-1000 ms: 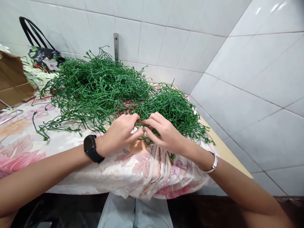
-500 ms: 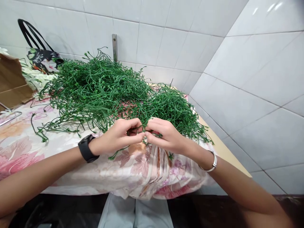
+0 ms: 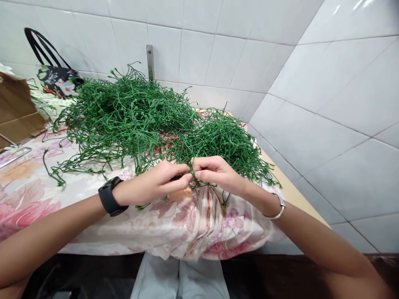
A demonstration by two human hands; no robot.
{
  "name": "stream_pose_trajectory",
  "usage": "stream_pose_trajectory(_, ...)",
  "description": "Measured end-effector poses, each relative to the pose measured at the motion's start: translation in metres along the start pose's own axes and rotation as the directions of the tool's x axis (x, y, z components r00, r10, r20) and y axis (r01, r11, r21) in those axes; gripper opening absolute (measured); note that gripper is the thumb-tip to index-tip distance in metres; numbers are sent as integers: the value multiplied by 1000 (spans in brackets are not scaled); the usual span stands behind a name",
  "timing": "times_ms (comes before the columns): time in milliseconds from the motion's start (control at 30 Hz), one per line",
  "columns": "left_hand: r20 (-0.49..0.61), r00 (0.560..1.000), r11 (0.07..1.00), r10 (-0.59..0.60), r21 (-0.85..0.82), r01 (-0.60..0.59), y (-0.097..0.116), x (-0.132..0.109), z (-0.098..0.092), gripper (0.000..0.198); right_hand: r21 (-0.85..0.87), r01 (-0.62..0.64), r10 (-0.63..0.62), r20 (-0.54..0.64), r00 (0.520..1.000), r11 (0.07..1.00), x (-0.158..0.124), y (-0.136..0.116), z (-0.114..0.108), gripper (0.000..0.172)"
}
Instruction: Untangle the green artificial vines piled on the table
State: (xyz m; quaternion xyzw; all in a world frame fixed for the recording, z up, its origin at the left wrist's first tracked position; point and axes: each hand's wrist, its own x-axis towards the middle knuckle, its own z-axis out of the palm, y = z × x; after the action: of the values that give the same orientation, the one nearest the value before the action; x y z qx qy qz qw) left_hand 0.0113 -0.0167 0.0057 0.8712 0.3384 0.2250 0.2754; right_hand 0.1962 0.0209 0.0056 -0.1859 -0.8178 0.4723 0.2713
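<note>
Fingers (image 3: 183, 182) of the left hand (image 3: 158, 177) and right hand (image 3: 225, 173) meet nearly tip to tip above the front of the worktop (image 3: 289, 191), at the near edge of the smaller heap of green stems (image 3: 224, 137). Thin green stem (image 3: 192, 179) shows in the narrow gap between the hands.

Likely faults: the pinch is small and the stem slender, so it could slip out if the two hands pull unevenly. Strands of the smaller heap lie directly behind the fingertips; a hooked sprig could drag its neighbours and tighten the tangle. Pieces near the front could also drop over the edge, since the floral cloth (image 3: 118, 234) is ruffled into folds there and might shift under a forearm.

Finger state: on each hand, thumb and forefinger are brought together at the tips, pinched on green stem, with a slim opening behind them; the remaining fingers curl inward and are partly hidden. Whether both hands grip one stem or two cannot be told. A leafy end (image 3: 143, 206) protrudes below the left hand, and another sprig (image 3: 224, 202) hangs below the right.

Surroundings: the larger heap of green stems (image 3: 124, 110) spreads behind the left hand, towards the tiled wall (image 3: 233, 62). Farther left stand a floral bag (image 3: 59, 79) and brown cardboard (image 3: 15, 104), with white flowers (image 3: 57, 104) between them.
</note>
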Motion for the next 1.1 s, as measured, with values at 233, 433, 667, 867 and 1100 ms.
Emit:
stream_pose_trajectory(233, -23, 999, 996, 36, -86, -37, -1, -1, -1, 31, 125, 13, -12, -8, 1000, 992, 1, 2, -2, 26)
stream_pose_trajectory(433, -68, 997, 992, 39, -117, -47, -3, -2, 1, 32, 102, -3, 5, -18, 1000, 995, -1, -2, -1, 29)
stream_pose_trajectory(667, -206, 978, 999, 26, 24, -22, -6, 0, 9, 32, -100, -65, 52, -131, 990, 993, -2, -10, 1, 29)
stream_pose_trajectory(867, -310, 951, 991, -4, 129, 46, -6, -1, 14, 33, -246, -118, 65, -213, 975, 962, -2, -11, 6, 32)
stream_pose_trajectory(1100, -366, 930, 992, -38, 100, 80, -5, 1, 18, 35, -367, -120, 12, -283, 959, 923, 0, -5, 17, 34)
